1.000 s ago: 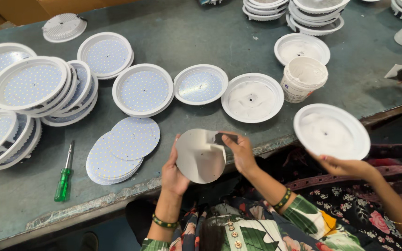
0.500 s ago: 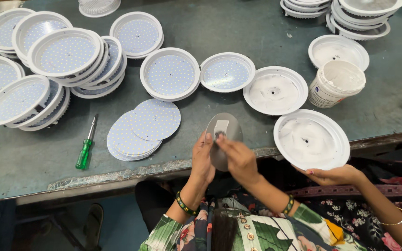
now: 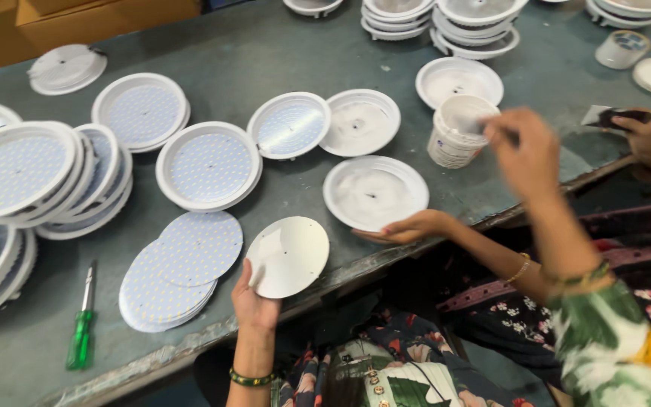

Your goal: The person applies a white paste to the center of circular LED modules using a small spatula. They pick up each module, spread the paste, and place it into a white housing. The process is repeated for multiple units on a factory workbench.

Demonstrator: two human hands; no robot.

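L grip clamped on white disc, R grip blurred, can't tell, over white tub

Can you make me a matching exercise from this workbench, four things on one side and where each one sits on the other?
1. green-handled screwdriver
2. plain white round disc
3. small white plastic tub
4. stack of dotted round LED boards

A. under the raised right hand
B. held by the left hand
C. near table edge, far left
D. between screwdriver and disc

Pairs: 1-C, 2-B, 3-A, 4-D
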